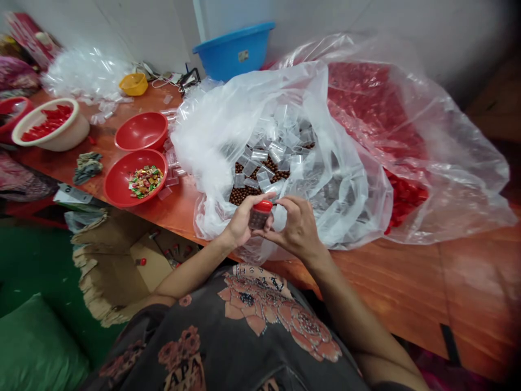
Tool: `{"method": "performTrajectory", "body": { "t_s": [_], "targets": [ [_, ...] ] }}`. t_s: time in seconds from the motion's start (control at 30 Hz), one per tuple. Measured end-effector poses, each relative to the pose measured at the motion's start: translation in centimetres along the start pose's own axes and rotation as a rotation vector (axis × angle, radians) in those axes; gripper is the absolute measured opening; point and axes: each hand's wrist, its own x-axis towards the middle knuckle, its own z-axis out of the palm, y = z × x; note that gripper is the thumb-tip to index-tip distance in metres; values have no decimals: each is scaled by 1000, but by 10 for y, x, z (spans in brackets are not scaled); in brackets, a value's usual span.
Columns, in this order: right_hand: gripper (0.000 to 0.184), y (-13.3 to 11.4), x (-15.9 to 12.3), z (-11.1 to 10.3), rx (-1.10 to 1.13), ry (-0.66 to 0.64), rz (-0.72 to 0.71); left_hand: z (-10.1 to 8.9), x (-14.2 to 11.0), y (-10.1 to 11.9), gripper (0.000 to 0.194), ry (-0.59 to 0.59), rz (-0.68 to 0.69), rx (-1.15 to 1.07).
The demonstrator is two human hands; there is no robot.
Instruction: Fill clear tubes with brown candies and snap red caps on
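My left hand (241, 221) is wrapped round a small clear container (259, 218) with a red cap (262, 206), filled with dark brown balls. Close on its right side, my right hand (299, 225) has its thumb and index finger bent toward the container; whether they pinch anything I cannot make out. Just beyond both hands lies an open plastic bag (215, 146). Inside it are loose brown balls (244, 194) and several clear empty containers (278, 151).
Two red bowls (122, 191) stand to the left, the nearer with wrapped sweets (145, 181). A white basin (61, 138) holds red pieces. Behind is a blue tub (236, 54); to the right, a clear bag of red caps (407, 198). A cardboard box (109, 271) sits below the table edge.
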Motion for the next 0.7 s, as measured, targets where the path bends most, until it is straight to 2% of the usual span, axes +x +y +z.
{"method": "performTrajectory", "body": {
  "t_s": [0.07,0.2,0.37,0.5,0.7],
  "targets": [
    [75,0,1,1,8,-33,14,-2,2,-3,53,-1,13,-4],
    [70,2,3,0,-13,-145,-68,-1,3,-10,48,12,25,38],
    [69,3,4,0,-3,-146,-112,7,1,-11,47,86,69,62],
    [67,3,4,1,-13,-132,-162,5,0,-17,45,123,72,32],
    [61,1,-3,9,-2,-246,-220,1,-7,-36,48,147,79,-9]
  ]
}}
